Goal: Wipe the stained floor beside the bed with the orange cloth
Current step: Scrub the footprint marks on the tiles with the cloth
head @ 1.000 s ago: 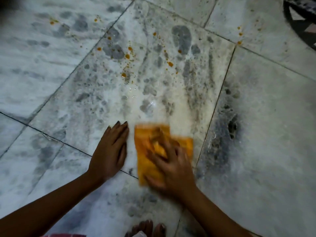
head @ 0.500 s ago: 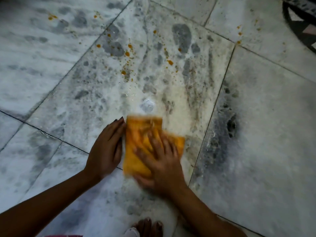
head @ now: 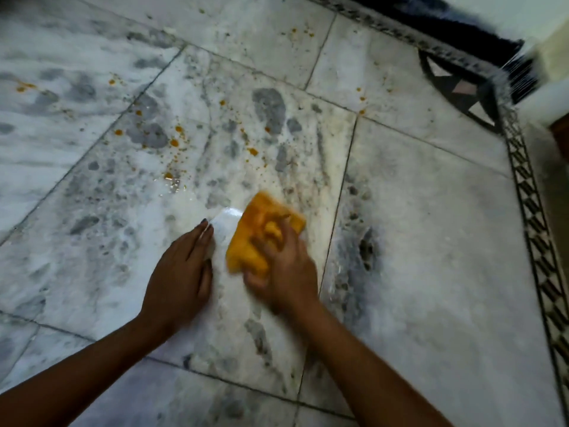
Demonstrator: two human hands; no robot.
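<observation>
A: Grey-veined marble floor (head: 431, 241), its tiles split by dark grout lines, with plenty of bare tile open to the right of the hands.

B: Nearest, the left hand (head: 181, 272) lies flat on the tile, fingers pressed together. Just beside it is the right hand (head: 286, 269), blurred, fingers curled into the orange cloth (head: 249, 232) and bunching it on the same tile, close to the grout line (head: 337, 208).

A: Beyond them, orange spots (head: 174, 143) dot the tile. Far right, a patterned border strip (head: 529, 204) edges the floor, and a dark blurred edge (head: 431, 23) closes the top.

B: Half a second ago the cloth lay flatter, touching the left hand. Now a wet sheen (head: 226, 221) separates them.
</observation>
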